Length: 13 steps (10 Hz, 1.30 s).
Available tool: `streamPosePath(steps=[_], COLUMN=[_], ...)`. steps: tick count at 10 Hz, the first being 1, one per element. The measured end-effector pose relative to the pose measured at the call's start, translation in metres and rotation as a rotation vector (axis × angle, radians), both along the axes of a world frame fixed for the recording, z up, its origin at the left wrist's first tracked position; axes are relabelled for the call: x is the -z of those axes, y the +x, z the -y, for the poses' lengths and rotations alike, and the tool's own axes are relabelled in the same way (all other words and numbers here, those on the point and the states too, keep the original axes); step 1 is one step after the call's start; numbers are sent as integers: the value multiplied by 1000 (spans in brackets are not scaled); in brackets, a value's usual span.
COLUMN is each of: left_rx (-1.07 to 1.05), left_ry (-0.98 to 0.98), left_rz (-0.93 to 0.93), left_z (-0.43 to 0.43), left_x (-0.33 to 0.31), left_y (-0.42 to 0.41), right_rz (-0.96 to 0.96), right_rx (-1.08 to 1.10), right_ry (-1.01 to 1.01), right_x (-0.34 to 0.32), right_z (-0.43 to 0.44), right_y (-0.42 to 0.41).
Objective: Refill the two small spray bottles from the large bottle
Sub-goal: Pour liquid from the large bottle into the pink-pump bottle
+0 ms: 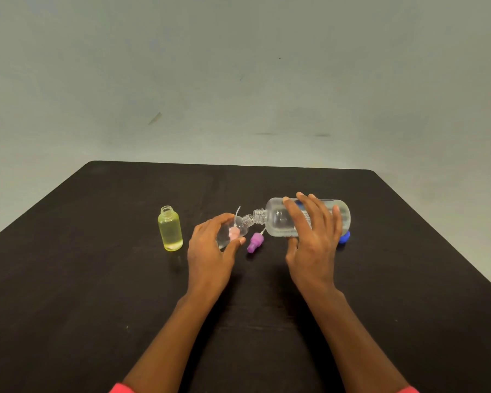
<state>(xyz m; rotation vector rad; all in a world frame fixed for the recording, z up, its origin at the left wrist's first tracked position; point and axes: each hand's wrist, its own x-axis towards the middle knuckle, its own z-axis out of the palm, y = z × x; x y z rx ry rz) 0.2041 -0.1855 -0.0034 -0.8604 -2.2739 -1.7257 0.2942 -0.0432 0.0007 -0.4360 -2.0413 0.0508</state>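
Right hand [312,236] wraps the large clear labelled plastic bottle [278,219], tipped near level at table centre, its neck at 9 o'clock meeting the mouth of the small clear spray bottle [240,226], tilted in the curled left hand [210,251]. Both look light, smooth, probably slippery; mid-body grips suit. Yellow-tinted small bottle [170,228] stands open, 9 o'clock of both.

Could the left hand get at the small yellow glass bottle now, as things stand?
Probably not at once: the left hand holds the small clear bottle under the large bottle. The path to the small yellow glass bottle looks free.
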Motion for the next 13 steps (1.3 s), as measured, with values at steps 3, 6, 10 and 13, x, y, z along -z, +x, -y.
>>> streamPosePath(steps=[3, 6, 10, 13], left_rx=[5, 3, 5, 7], left_ry=[-3, 4, -3, -1], left_rz=[5, -14, -21, -21], left_z=[0, 0, 1, 1], left_x=[0, 0, 0, -1], left_y=[0, 1, 1, 2], right_rz=[-6, -16, -23, -23], right_rx=[-1, 2, 5, 7], right_ry=[5, 13, 22, 26], right_x=[0, 1, 1, -1], right_z=[0, 0, 1, 1], right_y=[1, 0, 1, 1])
